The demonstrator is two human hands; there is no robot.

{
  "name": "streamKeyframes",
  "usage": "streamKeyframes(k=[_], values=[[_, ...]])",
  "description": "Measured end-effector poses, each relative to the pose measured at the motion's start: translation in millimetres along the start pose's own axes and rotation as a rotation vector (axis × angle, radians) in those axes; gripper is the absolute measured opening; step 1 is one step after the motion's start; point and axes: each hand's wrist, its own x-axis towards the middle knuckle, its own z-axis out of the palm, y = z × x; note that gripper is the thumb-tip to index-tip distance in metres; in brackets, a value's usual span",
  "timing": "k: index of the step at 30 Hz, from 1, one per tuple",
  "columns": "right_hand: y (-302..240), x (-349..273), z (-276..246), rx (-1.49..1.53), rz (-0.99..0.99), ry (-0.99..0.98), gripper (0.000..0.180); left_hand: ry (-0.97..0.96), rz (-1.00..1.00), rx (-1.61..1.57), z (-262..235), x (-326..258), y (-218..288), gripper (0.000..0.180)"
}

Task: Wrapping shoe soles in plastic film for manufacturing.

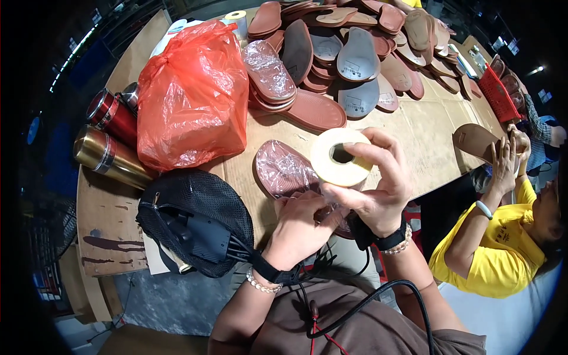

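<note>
A worn plywood table (pixel 414 136) runs away from me, dark workshop all round it. My right hand (pixel 378 189) holds a cream tape roll (pixel 340 157) up over the near edge, thumb and fingers curled round its rim, core hole facing me. My left hand (pixel 299 228) is bunched just under the roll, fingertips drawn together at the heel of a film-wrapped sole (pixel 287 171) lying on the table; I can't tell whether they pinch the tape end or the film, as the right hand covers that spot.

To do this well, I judge I should keep the roll close above the sole so the strip stays short and flat, and press with the left before I pull with the right.

Room is tight. A black mesh bag (pixel 195 222) sits just to my left, touching the table's near edge, with a red plastic bag (pixel 192 94) beyond it and two flasks (pixel 109 139) further left. Ahead lies a heap of soles (pixel 349 53). To my right a stretch of table shows only bare board up to a person in yellow (pixel 503 242) handling a brown sole (pixel 473 139). The cables at my wrists could snag.
</note>
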Motion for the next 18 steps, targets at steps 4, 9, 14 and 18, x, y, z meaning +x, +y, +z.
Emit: streamKeyframes(k=[4,9,14,18], values=[[5,-1,2,0.156,0.066,0.089,0.064,0.003,0.011,0.184,9,0,-8,0.023],[13,10,-6,0.773,0.486,0.245,0.045,0.041,0.008,0.285,5,-2,1,0.022],[86,13,-51,0.793,0.647,0.392,0.053,0.047,-0.038,0.247,11,-5,-3,0.023],[81,84,-94,1.398,0.782,0.185,0.062,0.028,-0.024,0.262,10,0,9,0.024]])
